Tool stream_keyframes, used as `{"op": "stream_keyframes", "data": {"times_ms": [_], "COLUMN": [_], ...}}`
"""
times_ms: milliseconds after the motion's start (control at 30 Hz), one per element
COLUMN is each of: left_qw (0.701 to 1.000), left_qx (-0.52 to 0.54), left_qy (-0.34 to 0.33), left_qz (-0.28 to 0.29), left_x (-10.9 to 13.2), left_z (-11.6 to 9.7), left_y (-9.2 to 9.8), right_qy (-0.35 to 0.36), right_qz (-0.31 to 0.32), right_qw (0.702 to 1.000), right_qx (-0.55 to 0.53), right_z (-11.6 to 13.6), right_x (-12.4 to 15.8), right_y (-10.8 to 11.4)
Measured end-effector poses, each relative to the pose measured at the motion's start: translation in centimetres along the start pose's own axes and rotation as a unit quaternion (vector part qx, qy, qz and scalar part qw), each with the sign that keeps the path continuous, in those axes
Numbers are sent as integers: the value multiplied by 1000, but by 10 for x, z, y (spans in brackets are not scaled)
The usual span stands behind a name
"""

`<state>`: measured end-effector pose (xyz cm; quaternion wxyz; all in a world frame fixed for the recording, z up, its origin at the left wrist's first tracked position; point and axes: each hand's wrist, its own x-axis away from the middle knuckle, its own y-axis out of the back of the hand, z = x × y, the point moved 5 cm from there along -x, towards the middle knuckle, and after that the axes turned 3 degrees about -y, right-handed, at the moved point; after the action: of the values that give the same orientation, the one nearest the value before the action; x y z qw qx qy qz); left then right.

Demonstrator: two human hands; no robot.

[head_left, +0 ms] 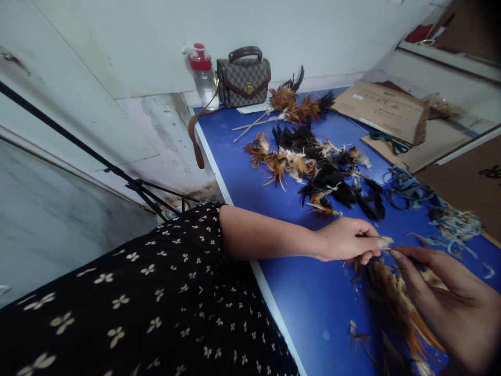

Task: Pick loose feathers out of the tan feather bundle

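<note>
My left hand (346, 239) rests on the blue table (305, 292), fingers pinched on the quill ends of a bunch of brown feathers (395, 297). My right hand (450, 292) meets it from the right, fingers curled around the same bunch, which trails toward me under that hand. My left arm in a black flowered sleeve (156, 303) crosses the table's near edge.
A heap of black and brown feathers (317, 167) lies mid-table. Behind it lie a feather duster on sticks (289, 104), a patterned handbag (243, 78) and a red-capped bottle (203, 75). Cardboard (385, 109) and tangled blue-green bands (410, 190) lie right.
</note>
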<state>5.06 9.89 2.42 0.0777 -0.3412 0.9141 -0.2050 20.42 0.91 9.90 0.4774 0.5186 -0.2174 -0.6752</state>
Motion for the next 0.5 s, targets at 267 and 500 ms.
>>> {"op": "stream_keyframes", "data": {"times_ms": [267, 500], "left_qw": [1000, 1000], "left_qx": [-17, -6], "left_qy": [8, 10], "left_qz": [17, -4], "left_x": [6, 5], "left_z": [-15, -12], "left_y": [-3, -2], "right_qy": [-22, 19], "right_qz": [-27, -55], "right_qw": [999, 998], "right_qx": [1, -12], "right_z": [0, 12], "right_x": [2, 1], "right_y": [-2, -14]}}
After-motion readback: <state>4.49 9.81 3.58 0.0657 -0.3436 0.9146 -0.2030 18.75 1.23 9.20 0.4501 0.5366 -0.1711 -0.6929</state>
